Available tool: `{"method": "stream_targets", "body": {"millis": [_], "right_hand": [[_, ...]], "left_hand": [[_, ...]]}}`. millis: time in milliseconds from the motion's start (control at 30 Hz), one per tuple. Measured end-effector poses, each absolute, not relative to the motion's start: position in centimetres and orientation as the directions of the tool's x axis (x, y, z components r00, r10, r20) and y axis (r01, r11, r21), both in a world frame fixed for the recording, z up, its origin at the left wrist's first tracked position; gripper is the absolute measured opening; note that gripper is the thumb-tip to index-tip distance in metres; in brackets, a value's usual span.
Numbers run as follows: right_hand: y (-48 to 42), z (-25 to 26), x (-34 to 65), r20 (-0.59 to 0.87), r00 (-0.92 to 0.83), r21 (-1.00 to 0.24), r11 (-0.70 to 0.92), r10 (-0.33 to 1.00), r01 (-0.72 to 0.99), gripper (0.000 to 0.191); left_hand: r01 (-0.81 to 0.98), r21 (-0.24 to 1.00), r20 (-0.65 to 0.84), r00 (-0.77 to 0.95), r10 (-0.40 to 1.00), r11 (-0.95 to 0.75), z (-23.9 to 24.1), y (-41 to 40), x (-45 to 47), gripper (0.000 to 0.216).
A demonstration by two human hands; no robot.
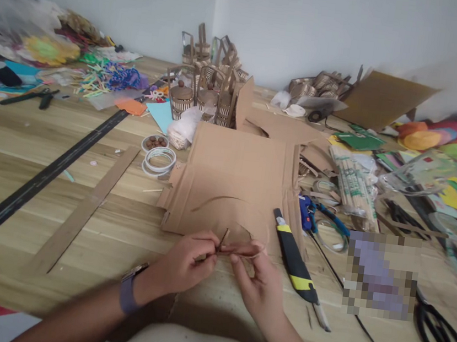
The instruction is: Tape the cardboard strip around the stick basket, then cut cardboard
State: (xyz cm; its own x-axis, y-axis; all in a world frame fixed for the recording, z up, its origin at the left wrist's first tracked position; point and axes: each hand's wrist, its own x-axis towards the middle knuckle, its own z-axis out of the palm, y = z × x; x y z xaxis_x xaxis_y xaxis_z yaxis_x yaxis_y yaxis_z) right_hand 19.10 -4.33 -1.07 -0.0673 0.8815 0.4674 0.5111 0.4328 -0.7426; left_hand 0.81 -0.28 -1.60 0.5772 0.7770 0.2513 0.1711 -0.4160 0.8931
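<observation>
My left hand (195, 258) and my right hand (260, 280) meet just over the near edge of a flat brown cardboard sheet (233, 166). Between them is a small curved piece of cardboard (241, 248). The left thumb and forefinger pinch one end, where a narrow dark edge sticks up. On the other side, the right thumb and fingers grip the piece. A thin curved cut (217, 198) marks the sheet beyond the hands. To the right, a black and yellow utility knife (295, 259) lies with its blade out, pointing toward me.
A cardboard strip (91, 204) and a long black ruler (39, 184) lie at left. Tape rolls (158, 161) and small handled baskets (198, 98) stand behind. At right are a blue glue gun (305, 212), its cord, bundled sticks (354, 181) and black-handled scissors (441, 336).
</observation>
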Motion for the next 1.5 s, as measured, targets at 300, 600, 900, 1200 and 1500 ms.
{"method": "stream_targets", "body": {"millis": [300, 600, 900, 1200, 1500], "right_hand": [[-4.61, -1.29, 18.96, 0.404, -0.030, -0.801, 0.369, 0.914, 0.471, 0.011], [-4.28, -1.01, 19.05, 0.566, -0.181, -0.599, 0.552, 0.805, 0.581, 0.013], [-4.61, -1.43, 19.25, 0.391, -0.022, -0.814, 0.357, 0.920, 0.458, 0.010], [-4.50, -1.44, 18.96, 0.492, -0.102, -0.689, 0.458, 0.865, 0.561, 0.009], [-4.51, -1.77, 19.11, 0.420, -0.003, -0.798, 0.371, 0.908, 0.474, 0.010]], "left_hand": [[0.201, 0.900, 0.203, 0.590, 0.782, -0.386, -1.24, -0.23, 0.79, 0.024], [0.191, 0.885, 0.257, 0.561, 0.787, -0.425, -0.91, -0.41, 0.96, 0.027], [0.180, 0.876, 0.263, 0.600, 0.755, -0.448, -0.96, -0.27, 0.64, 0.032], [0.208, 0.892, 0.237, 0.541, 0.807, -0.401, -1.49, -0.37, 0.89, 0.028], [0.197, 0.877, 0.272, 0.549, 0.791, -0.439, -1.32, -0.58, 0.88, 0.026]]}}
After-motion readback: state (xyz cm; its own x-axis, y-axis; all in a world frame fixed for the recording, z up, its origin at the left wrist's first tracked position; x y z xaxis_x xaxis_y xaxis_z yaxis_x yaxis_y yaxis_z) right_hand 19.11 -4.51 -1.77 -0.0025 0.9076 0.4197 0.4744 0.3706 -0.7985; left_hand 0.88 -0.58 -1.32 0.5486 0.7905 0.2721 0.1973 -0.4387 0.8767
